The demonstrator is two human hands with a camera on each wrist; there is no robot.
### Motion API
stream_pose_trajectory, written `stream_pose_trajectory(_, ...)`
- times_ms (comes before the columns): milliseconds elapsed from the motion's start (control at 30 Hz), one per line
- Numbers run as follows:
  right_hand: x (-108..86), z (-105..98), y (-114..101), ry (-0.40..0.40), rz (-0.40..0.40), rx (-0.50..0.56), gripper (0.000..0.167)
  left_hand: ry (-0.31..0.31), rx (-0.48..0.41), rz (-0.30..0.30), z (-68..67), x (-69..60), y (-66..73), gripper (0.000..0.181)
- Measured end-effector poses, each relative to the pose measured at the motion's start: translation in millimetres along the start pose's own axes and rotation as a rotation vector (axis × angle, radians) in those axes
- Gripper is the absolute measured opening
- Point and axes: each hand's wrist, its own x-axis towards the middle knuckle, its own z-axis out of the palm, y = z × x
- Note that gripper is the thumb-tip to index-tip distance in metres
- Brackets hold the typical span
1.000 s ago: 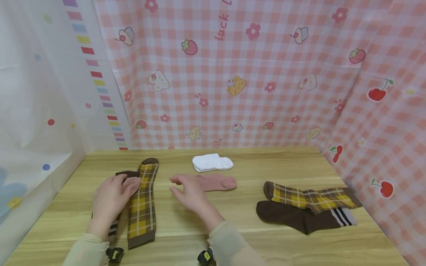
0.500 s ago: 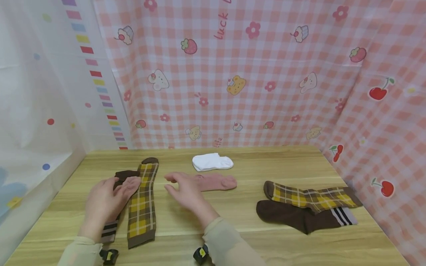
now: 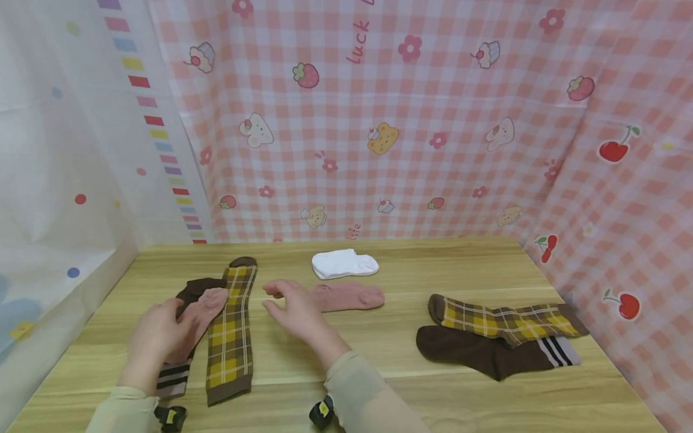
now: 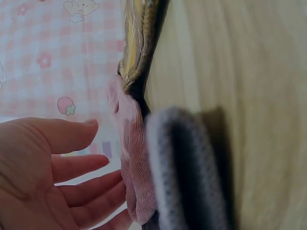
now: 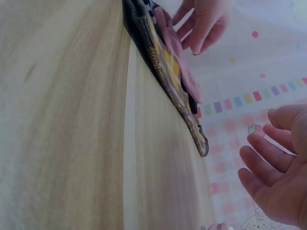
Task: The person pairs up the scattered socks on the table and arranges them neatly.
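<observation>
Three apparently in place at left, namely pink sock (image 3: 206,310) over brown sock (image 3: 190,293), beside plaid sock (image 3: 233,328), with left hand (image 3: 154,337) loosely spread close by, right hand (image 3: 298,310) also spread, without load, and probably remaining: white sock (image 3: 344,264) and second pink sock (image 3: 352,297) in the middle, second plaid sock (image 3: 503,319) and second brown sock (image 3: 476,353) at right.

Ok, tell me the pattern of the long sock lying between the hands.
The long sock is yellow and brown plaid with white lines, clearest in the head view.
</observation>
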Motion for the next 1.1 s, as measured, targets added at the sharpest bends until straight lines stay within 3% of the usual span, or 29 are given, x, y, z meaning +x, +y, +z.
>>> stream_pose_trajectory(167, 2.0, 0.7, -0.3, -0.011, 0.020, 0.003, 0.029, -0.079, -0.008, -0.031, -4.6, 3.3, -4.3, 0.052)
stream_pose_trajectory(767, 4.9, -2.5, -3.2, -0.032, 0.023, 0.019, 0.029, -0.214, 0.010, -0.111, -9.9, 10.6, -16.3, 0.047)
stream_pose_trajectory(933, 5.1, -3.1, -3.5, -0.036, 0.016, 0.013, 0.029, -0.202, -0.009, -0.081, -10.5, 11.3, -15.2, 0.029)
stream_pose_trajectory(1100, 5.7, -4.2, -5.5, -0.041, 0.022, 0.013, 0.030, -0.122, -0.044, -0.048, -11.7, 10.2, -10.5, 0.017)
